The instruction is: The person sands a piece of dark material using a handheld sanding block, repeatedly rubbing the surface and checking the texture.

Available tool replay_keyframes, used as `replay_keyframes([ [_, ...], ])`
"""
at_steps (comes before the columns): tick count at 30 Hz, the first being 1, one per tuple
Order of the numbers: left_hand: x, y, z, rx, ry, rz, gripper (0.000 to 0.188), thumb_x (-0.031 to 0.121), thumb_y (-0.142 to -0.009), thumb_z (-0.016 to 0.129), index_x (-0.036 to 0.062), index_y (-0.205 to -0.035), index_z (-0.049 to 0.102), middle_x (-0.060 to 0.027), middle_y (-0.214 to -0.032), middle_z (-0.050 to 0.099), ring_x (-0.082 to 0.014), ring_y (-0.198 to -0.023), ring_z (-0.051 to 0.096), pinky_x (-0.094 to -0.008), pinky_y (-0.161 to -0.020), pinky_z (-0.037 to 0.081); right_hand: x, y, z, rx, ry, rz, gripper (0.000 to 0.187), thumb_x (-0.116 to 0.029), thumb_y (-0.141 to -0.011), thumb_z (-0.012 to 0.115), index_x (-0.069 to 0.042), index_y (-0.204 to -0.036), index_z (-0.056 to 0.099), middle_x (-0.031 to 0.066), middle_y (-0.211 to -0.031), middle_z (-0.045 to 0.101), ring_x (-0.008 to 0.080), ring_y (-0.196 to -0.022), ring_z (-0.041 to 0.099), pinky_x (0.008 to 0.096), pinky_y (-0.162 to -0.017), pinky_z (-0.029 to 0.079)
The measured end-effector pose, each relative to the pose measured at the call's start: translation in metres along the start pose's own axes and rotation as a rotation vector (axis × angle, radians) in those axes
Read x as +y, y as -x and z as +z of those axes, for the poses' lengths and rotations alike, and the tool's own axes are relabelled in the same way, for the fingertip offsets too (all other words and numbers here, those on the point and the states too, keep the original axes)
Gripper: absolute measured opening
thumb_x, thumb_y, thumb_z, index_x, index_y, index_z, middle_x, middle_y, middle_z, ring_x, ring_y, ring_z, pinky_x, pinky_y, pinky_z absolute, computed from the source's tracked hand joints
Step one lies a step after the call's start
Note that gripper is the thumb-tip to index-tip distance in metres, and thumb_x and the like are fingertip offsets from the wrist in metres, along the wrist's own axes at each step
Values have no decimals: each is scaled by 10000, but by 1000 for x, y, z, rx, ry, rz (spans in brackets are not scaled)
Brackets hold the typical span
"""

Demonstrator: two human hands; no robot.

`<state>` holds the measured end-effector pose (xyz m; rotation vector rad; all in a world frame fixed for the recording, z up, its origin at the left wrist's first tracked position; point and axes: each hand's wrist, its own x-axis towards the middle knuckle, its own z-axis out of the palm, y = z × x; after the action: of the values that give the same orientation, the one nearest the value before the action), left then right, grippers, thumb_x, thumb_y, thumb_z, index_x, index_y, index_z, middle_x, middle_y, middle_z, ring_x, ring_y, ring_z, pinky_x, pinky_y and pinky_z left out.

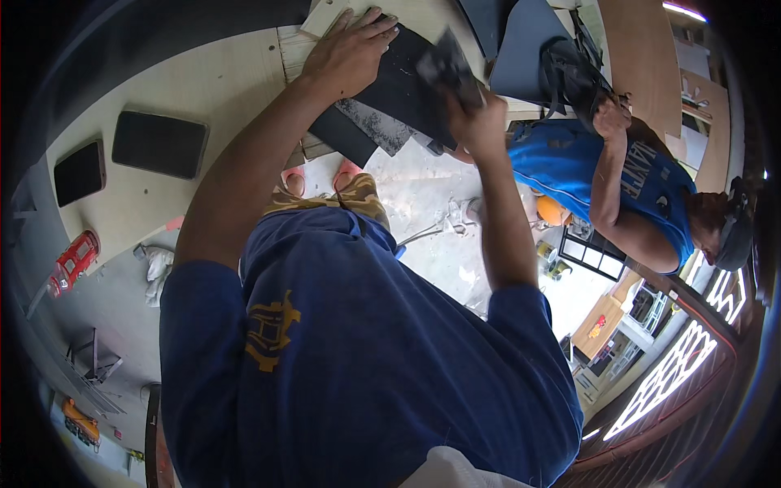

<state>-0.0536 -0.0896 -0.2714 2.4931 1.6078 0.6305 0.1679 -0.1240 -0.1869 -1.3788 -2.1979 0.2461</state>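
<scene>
My left hand (350, 55) lies flat with its fingers stretched out on a black panel (399, 77) at the bench's edge. My right hand (478, 122) is closed round a dark block-shaped tool (450, 68) over the panel's right part. The tool is smeared by motion, so its exact kind and whether it touches the panel cannot be made out. Grey dust coats a strip (376, 124) just below the panel, and another dark piece (342, 135) sticks out nearer to me.
A pale wooden bench (236, 73) holds a black tablet (159, 145) and a phone (80, 173). A red bottle (76, 256) is at the left. To the right, a co-worker (602, 179) in blue handles a black item (573, 77) beside grey sheets (525, 53).
</scene>
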Motion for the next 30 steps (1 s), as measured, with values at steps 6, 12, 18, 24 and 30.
replay_keyframes([
  [6, -1, 0, 0, -17, -34, 6, 388, 136, -932, 463, 83, -1306, 550, -16, -1458, 432, -206, -1379, 349, -474, -1139, 258, 17, 9, -44, -253, 164, -84, 166, -118, -785, 731, 3, -891, 688, 108, -777, 703, 184, -676, 687, 318, -617, 519],
  [12, 2, -5, 4, 10, -6, 36, 384, 142, -935, 465, 91, -1306, 551, -11, -1462, 425, -194, -1387, 334, -477, -1146, 244, 13, -10, 10, -74, 22, 73, 189, -137, -766, 720, -32, -917, 678, 143, -779, 675, 346, -674, 660, 385, -538, 508],
  [18, -1, 0, 0, -28, -6, -1, 378, 145, -935, 467, 105, -1300, 560, -8, -1459, 430, -193, -1382, 344, -473, -1149, 243, 15, 5, -62, -317, 23, 22, 339, -142, -721, 772, -25, -1017, 657, 208, -1002, 646, 367, -822, 640, 382, -712, 516],
  [24, 3, -5, 2, 2, 22, 25, 380, 138, -929, 473, 106, -1297, 565, -7, -1455, 435, -192, -1380, 349, -473, -1145, 252, 18, -8, 6, -58, -185, 182, 208, -138, -746, 763, -18, -898, 688, 130, -698, 672, 235, -550, 626, 323, -533, 493],
  [30, 0, 1, -5, -10, -33, 15, 386, 133, -926, 471, 98, -1300, 560, -9, -1444, 451, -190, -1380, 349, -472, -1143, 255, 12, 35, -60, -325, -146, 218, 187, -141, -767, 752, -4, -878, 689, 104, -720, 691, 78, -644, 627, 296, -544, 489],
])
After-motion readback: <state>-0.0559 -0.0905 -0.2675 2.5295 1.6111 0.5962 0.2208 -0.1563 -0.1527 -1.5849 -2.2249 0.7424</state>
